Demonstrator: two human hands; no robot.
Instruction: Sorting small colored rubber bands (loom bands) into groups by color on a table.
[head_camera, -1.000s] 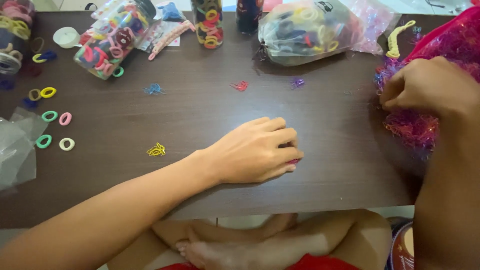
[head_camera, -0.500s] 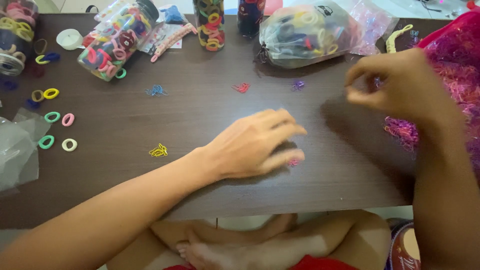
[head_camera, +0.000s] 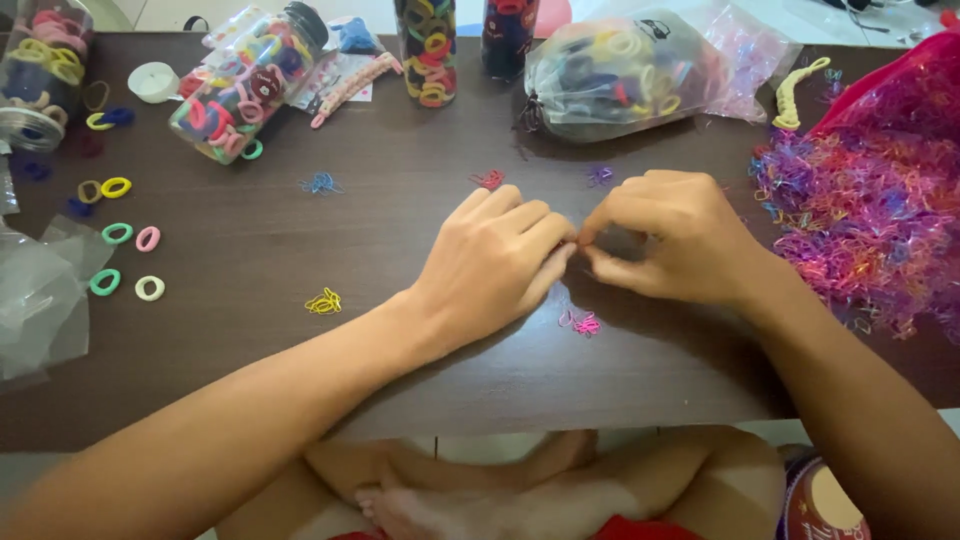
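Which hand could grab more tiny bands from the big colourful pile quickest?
Probably the right hand: the pile lies just beside it, while the left hand sits farther away.

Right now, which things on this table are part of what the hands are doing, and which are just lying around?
In use:
left hand
right hand
pink elastic bands
heap of tiny elastic bands

Lying about:
tipped jar of hair ties
yellow bands
loose hair ties
clear bag of hair ties
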